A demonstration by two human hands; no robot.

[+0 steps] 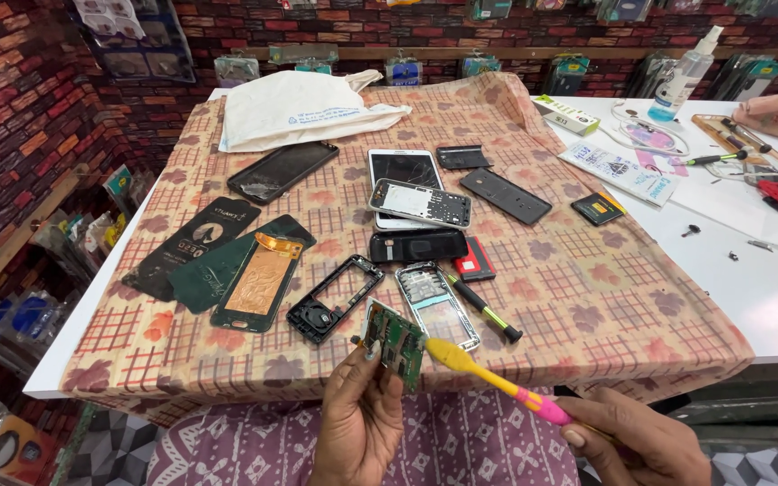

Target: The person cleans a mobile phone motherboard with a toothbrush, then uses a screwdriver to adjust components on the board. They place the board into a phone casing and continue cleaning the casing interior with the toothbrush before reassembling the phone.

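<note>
Left hand (359, 423) pinching green circuit board (395, 343) upright; right hand (646, 441) gripping yellow-pink toothbrush (497, 382), brush head touching board from right.

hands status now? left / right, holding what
Left hand: closed on a green circuit board.
Right hand: closed on a yellow and pink toothbrush, bristles at the board.

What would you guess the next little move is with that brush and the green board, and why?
Probably a short stroke of the toothbrush across the green board. The left hand holds the board up by its lower edge, and the right hand has the yellow bristle end resting right at its face.
</note>
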